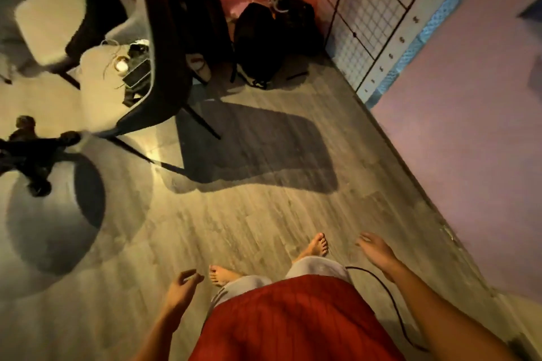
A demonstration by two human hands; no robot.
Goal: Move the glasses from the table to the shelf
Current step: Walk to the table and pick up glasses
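Note:
I am looking down at a wood floor [249,214] while standing barefoot. My left hand [180,287] hangs at my side near the lower middle, fingers loosely curled and holding nothing. My right hand [377,252] is out to the right, fingers spread, with nothing in it. No glasses and no shelf are in view. A table's dark edge [159,38] crosses the upper left.
A dark chair [202,26] and black bags [272,41] stand at the far wall. A wire grid panel [372,12] leans along the right wall [469,126]. A small dark dog [32,152] is at the left. A black cable [390,299] trails by my right arm.

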